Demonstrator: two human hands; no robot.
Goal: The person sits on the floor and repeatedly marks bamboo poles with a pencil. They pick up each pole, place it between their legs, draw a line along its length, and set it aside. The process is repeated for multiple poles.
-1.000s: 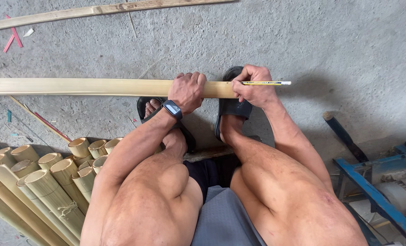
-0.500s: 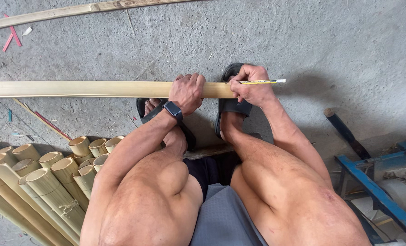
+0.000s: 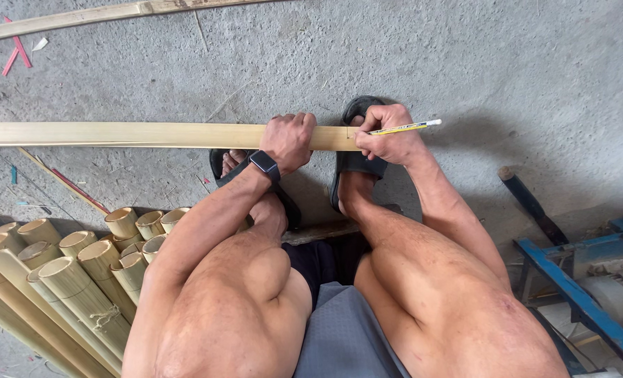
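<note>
Here, the left hand is gripping a bamboo strip whose long axis is running from nine to three o'clock above the feet, while the right hand, nearer its end, is pinching a yellow pencil against it.

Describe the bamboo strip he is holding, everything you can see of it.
The bamboo strip is a long, flat, pale yellow slat, smooth-faced, lying level across the view above the concrete floor. Its left end runs out of frame; its right end stops under the right hand. The left hand grips over it from above. The right hand holds a yellow pencil with its tip at the strip, beside a thin dark mark drawn across it.
</note>
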